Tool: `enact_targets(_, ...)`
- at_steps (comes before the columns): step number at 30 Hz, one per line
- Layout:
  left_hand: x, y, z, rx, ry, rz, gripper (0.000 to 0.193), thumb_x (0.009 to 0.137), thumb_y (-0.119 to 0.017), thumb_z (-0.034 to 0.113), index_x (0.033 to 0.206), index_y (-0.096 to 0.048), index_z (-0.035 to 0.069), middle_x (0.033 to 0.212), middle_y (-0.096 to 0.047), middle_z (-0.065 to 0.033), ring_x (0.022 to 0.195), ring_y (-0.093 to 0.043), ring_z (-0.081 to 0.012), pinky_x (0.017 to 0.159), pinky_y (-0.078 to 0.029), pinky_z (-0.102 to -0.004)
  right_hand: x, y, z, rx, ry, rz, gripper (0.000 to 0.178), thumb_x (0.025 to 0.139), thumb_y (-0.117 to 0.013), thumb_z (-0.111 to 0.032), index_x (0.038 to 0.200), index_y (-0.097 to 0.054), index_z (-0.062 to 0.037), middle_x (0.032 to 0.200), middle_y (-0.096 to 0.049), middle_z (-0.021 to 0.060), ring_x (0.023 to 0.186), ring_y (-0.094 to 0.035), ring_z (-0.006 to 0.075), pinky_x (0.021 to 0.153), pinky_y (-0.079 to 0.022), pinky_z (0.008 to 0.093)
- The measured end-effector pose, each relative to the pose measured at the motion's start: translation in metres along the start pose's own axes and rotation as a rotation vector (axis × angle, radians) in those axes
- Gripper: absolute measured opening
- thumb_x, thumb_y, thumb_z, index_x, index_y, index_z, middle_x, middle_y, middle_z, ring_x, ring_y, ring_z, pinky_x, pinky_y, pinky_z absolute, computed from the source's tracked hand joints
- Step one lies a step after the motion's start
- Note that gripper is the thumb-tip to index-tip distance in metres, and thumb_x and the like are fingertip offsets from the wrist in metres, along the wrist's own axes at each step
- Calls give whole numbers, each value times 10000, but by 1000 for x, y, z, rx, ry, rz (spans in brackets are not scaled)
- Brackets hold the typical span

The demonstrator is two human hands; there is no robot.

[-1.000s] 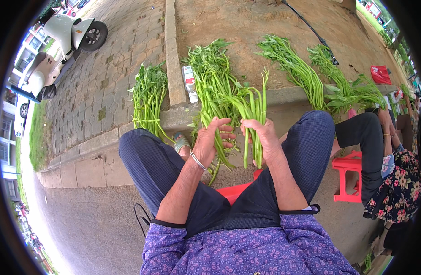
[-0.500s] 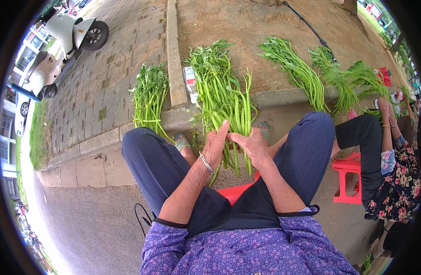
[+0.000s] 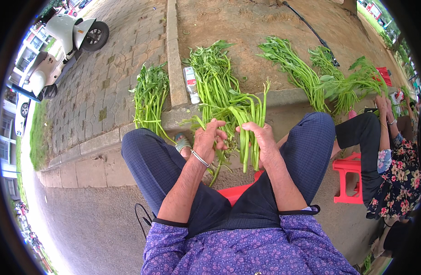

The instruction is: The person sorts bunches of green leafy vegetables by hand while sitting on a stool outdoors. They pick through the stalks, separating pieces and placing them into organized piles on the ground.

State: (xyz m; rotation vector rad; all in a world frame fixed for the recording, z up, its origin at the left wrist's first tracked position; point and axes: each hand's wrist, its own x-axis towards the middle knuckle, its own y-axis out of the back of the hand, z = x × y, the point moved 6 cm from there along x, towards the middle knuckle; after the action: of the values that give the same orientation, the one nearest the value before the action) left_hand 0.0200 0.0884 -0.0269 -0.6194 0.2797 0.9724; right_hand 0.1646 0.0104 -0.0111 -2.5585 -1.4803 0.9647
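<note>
My right hand (image 3: 262, 139) is wrapped round a bunch of long green stems (image 3: 249, 115), which look like water spinach; their cut ends point down toward me. Just left of it, my left hand (image 3: 209, 141) has its fingers curled round a few thinner leafy stems (image 3: 195, 121), and some leaves dangle below it. A gap shows between the two hands. Beyond them, a large heap of the same water spinach (image 3: 212, 75) lies over the kerb, leaves pointing away. Part of the heap is hidden behind the bunch in my right hand.
A smaller pile of greens (image 3: 150, 94) lies left, near a clear bottle (image 3: 191, 85). More bundles (image 3: 302, 75) lie right on the stone kerb (image 3: 283, 97). A person (image 3: 396, 178) beside a red stool (image 3: 347, 178) handles greens. A scooter (image 3: 59, 46) stands far left.
My hands were together on one bunch; now they are apart, with stems in each. The right-hand bunch has shifted right. At the far right, the other person's greens have been raised.
</note>
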Motion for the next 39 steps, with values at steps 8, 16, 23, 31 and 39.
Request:
enact_targets(8,0,20,4,-173,-7,345,504,918,-465,435,1148,-433,-12,786,-523,-96,416,-358,-98,401,-413,-277,5,19,-9,152,77,157,233,728,-644,-210,878,-621,-33,769,-649,48,575,-530,100,482,-414,240)
enact_targets(16,-14,-22,24,174,-109,-85,489,955,-403,372,1241,-412,-24,900,-542,-127,528,-471,-110,454,-440,-257,4,19,-10,106,142,141,218,708,-668,-200,858,-634,-45,763,-645,46,587,-550,101,499,-429,233)
enact_targets(23,-2,-23,-3,98,-1,-100,423,956,-410,358,1155,-485,-9,970,-557,-84,808,-549,-154,622,-488,-290,-4,-12,7,29,91,-44,254,712,-699,-109,941,-641,-15,813,-653,46,668,-599,115,610,-494,249)
enact_targets(31,0,-25,-17,96,26,-87,339,950,-439,343,979,-544,22,923,-565,-44,837,-539,-131,744,-460,-283,-3,-19,14,-80,79,-54,219,741,-676,-68,944,-643,7,842,-659,67,671,-611,120,592,-491,253)
enact_targets(39,2,-16,-7,108,-108,-25,158,916,-508,200,937,-594,69,784,-611,-17,701,-579,-125,564,-481,-273,-6,-21,7,-127,78,-95,199,758,-657,-93,933,-651,1,829,-666,49,654,-611,108,550,-477,231)
